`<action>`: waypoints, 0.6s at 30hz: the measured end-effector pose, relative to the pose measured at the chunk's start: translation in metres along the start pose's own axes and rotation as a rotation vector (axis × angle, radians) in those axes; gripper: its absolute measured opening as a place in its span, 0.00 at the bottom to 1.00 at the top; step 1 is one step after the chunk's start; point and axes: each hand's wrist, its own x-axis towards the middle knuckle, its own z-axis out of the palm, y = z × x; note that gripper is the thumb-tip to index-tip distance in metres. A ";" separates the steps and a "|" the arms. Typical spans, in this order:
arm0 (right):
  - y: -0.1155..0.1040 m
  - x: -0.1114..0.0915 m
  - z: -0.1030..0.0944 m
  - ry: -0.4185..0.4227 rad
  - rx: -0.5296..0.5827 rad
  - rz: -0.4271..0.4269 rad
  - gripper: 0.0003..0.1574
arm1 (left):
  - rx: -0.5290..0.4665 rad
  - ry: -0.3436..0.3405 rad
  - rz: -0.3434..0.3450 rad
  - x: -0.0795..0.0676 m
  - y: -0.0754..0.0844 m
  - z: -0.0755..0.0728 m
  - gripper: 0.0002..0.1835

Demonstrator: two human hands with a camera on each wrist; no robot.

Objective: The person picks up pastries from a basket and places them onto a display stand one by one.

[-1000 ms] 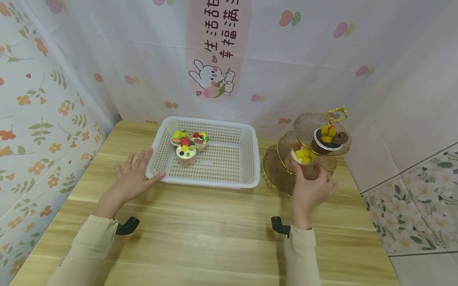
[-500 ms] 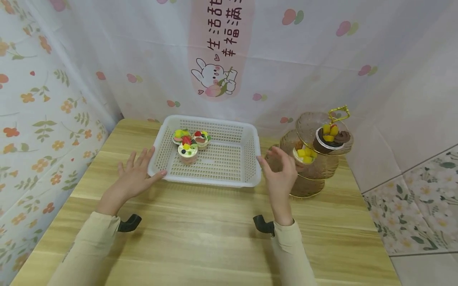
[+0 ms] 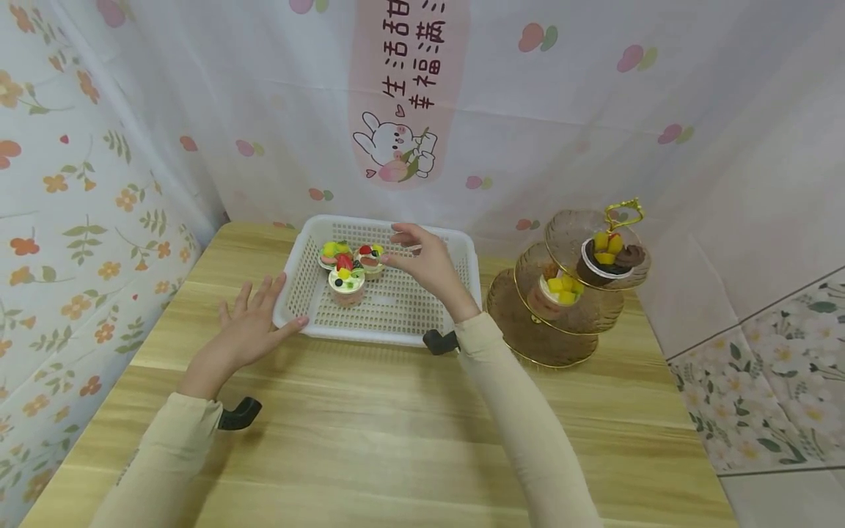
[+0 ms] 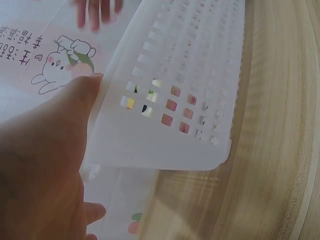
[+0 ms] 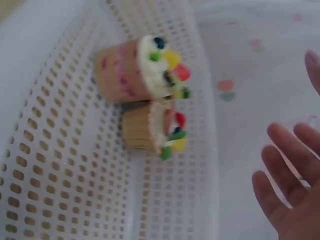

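A white perforated plastic basket (image 3: 379,337) stands on the table, with several fruit-topped toy desserts at its left. My left hand (image 3: 240,330) lies at the basket's left end, fingers spread and thumb on the rim; the left wrist view shows the thumb (image 4: 92,85) against that edge. Over the basket is my right hand (image 3: 432,268), fingers loosely bent and holding nothing. Its thumb comes close to a small cupcake (image 3: 373,270) in a ridged tan cup (image 5: 137,127). Beside that cupcake are a pink-layered dessert cup (image 3: 346,290) and a yellow-and-green-topped dessert (image 3: 334,251).
To the right stands a three-tier amber stand (image 3: 554,345) with gold rims and a gold handle (image 3: 623,211). A mango-topped dessert cup (image 3: 557,290) sits on its middle tier, a chocolate cupcake (image 3: 604,260) on the top one. A printed curtain (image 3: 495,125) hangs behind the table.
My right hand has let go of the mango-topped dessert cup on the middle tier and moved left, over the basket. My left hand has stayed at the basket's rim.
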 end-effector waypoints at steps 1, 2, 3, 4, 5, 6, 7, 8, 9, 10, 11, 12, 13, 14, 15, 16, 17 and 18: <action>0.003 0.006 0.005 -0.050 -0.018 0.016 0.43 | 0.001 -0.001 -0.001 0.000 0.000 0.000 0.53; 0.005 0.011 0.010 -0.098 -0.025 0.034 0.43 | 0.001 -0.002 -0.002 -0.001 0.000 0.001 0.53; 0.008 0.016 0.015 -0.140 -0.035 0.057 0.43 | 0.005 0.000 -0.003 -0.001 0.000 0.001 0.53; 0.012 0.020 0.020 -0.176 -0.045 0.073 0.43 | 0.008 0.002 -0.003 -0.001 0.000 0.001 0.53; 0.015 0.024 0.023 -0.204 -0.050 0.086 0.43 | 0.010 0.006 -0.001 -0.001 0.000 0.001 0.53; 0.018 0.028 0.026 -0.225 -0.046 0.099 0.42 | 0.010 0.006 0.000 -0.001 0.000 0.001 0.53; 0.021 0.031 0.029 -0.244 -0.037 0.113 0.42 | 0.011 0.007 0.002 0.000 0.000 0.002 0.52; 0.024 0.033 0.032 -0.259 -0.032 0.125 0.42 | 0.012 0.008 0.003 0.000 0.000 0.002 0.52; 0.027 0.035 0.034 -0.268 -0.035 0.131 0.42 | 0.014 0.008 0.004 0.000 0.000 0.002 0.52; 0.030 0.037 0.036 -0.274 -0.037 0.132 0.42 | 0.013 0.009 0.004 0.000 0.001 0.002 0.52; 0.033 0.038 0.038 -0.281 -0.035 0.137 0.42 | 0.013 0.009 0.002 0.000 0.000 0.001 0.52; 0.035 0.040 0.041 -0.290 -0.033 0.136 0.42 | 0.016 0.009 -0.002 -0.001 0.000 0.001 0.52; 0.038 0.042 0.043 -0.295 -0.039 0.133 0.42 | 0.018 0.011 -0.003 -0.001 0.000 0.001 0.52; 0.040 0.043 0.045 -0.294 -0.049 0.126 0.41 | 0.019 0.014 -0.003 -0.001 0.000 0.001 0.52; 0.042 0.045 0.047 -0.295 -0.058 0.120 0.40 | 0.020 0.015 -0.004 -0.001 0.001 0.001 0.52; 0.044 0.046 0.049 -0.298 -0.064 0.107 0.40 | 0.022 0.018 -0.004 0.000 0.001 0.002 0.52; 0.045 0.047 0.051 -0.299 -0.072 0.093 0.39 | 0.025 0.019 -0.004 0.000 0.000 0.002 0.53; 0.045 0.048 0.053 -0.298 -0.087 0.079 0.38 | 0.025 0.020 -0.002 0.000 0.001 0.002 0.53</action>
